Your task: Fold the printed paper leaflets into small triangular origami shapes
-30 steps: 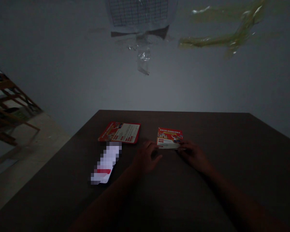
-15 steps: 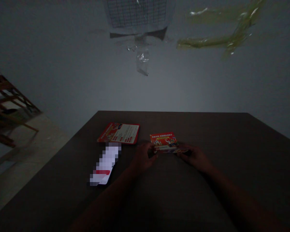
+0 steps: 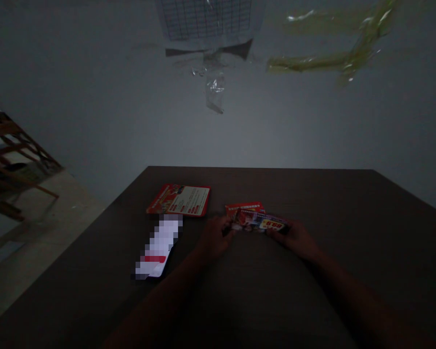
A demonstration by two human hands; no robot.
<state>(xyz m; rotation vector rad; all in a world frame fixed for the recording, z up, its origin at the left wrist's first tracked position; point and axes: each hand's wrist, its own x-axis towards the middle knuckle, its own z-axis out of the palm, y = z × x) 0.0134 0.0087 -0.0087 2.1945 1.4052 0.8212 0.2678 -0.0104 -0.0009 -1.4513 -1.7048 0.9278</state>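
Note:
A red printed leaflet (image 3: 241,207) is between my hands near the middle of the dark table. Its near part is turned up, showing a dark side with a yellow price patch (image 3: 272,224), and covers most of the red face. My left hand (image 3: 215,236) pinches the leaflet's left edge between thumb and fingers. At the other end, my right hand (image 3: 298,238) grips the right corner, its thumb below and its other fingers partly hidden behind the paper. The room is dim, so finger detail is weak.
Left of my hands lies what looks like a pile of red and cream leaflets (image 3: 189,199). A lit phone (image 3: 162,245), partly pixelated, lies nearer me. A pale wall (image 3: 294,131) with tape remnants rises behind the table (image 3: 312,189). Wooden furniture (image 3: 10,145) stands at far left.
The near part of the leaflet has come up and over, so its dark priced side now hides most of the red face. Both hands stay in nearly the same place.

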